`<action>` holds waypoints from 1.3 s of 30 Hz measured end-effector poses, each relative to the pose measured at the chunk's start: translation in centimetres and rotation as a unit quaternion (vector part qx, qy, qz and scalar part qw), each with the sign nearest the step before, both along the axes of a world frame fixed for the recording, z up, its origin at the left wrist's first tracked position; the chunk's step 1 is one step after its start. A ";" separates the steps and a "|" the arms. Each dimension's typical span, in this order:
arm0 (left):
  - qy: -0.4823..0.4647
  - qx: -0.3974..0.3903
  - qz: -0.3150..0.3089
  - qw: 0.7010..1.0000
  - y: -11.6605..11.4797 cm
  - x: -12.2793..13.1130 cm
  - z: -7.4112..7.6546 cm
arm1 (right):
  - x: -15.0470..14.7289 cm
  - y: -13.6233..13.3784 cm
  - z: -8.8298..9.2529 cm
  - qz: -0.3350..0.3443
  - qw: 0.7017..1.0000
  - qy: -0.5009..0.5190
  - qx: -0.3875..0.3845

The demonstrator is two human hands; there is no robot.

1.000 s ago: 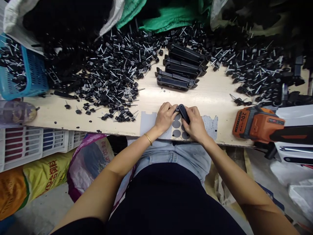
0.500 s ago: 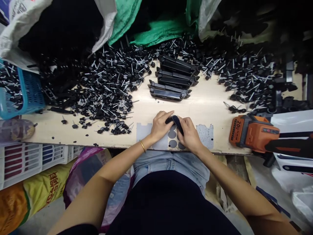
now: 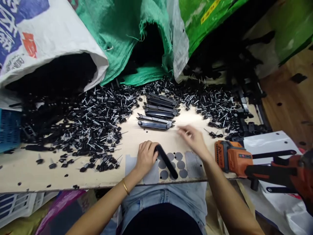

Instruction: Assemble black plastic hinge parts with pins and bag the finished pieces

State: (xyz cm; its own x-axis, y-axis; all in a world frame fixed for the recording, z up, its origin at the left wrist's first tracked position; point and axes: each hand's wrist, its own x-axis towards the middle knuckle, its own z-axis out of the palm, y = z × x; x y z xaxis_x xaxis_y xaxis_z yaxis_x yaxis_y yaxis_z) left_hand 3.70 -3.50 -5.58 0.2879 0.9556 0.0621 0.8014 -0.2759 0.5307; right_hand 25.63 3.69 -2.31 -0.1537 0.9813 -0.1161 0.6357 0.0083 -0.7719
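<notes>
My left hand [image 3: 146, 158] is closed around the upper end of a long black plastic bar [image 3: 166, 162] with rounded ends. The bar slants down to the right over a patch of grey round discs [image 3: 181, 164] on the bench. Off to the upper right of it, my right hand [image 3: 194, 140] is above bare wood, near the end of the closest black assembled piece [image 3: 155, 125]. Motion smears its fingers, so whether they pinch anything is unclear. Several such long black pieces lie stacked in a row behind the hands.
Heaps of black knobs with metal pins cover the bench at left [image 3: 97, 127] and right [image 3: 217, 106]. An orange cordless drill [image 3: 234, 158] lies to the right. Open sacks [image 3: 122, 39] hang over the back, and a blue basket [image 3: 9, 130] stands at far left.
My right hand has left the bar and moved up and right. The left hand keeps the bar, now more fully exposed. The head view has tilted up, showing more of the sacks.
</notes>
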 end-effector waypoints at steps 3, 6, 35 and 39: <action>-0.034 0.032 0.001 0.999 -0.3 -0.3 -0.7 | 3.5 10.5 1.3 -0.233 0.950 -0.156 0.134; -0.054 0.044 0.012 0.997 -0.4 -0.3 -1.1 | 6.2 20.4 1.7 -0.302 0.927 -0.183 0.129; 0.081 0.045 -0.231 0.968 0.6 -0.5 2.7 | -0.5 -10.0 0.1 -0.108 0.952 -0.257 0.125; 0.104 0.002 -0.237 0.966 2.6 -0.1 3.4 | -1.1 -6.1 0.3 -0.095 0.962 -0.251 -0.045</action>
State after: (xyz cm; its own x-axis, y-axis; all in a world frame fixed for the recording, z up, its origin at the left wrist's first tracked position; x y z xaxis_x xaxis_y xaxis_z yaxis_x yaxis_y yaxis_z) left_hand 3.56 -0.87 -2.23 0.7000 0.7130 -0.0408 0.6735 -0.6401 0.3698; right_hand 24.54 -2.41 -1.99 0.1249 0.9687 -0.2146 0.9122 -0.1972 -0.3592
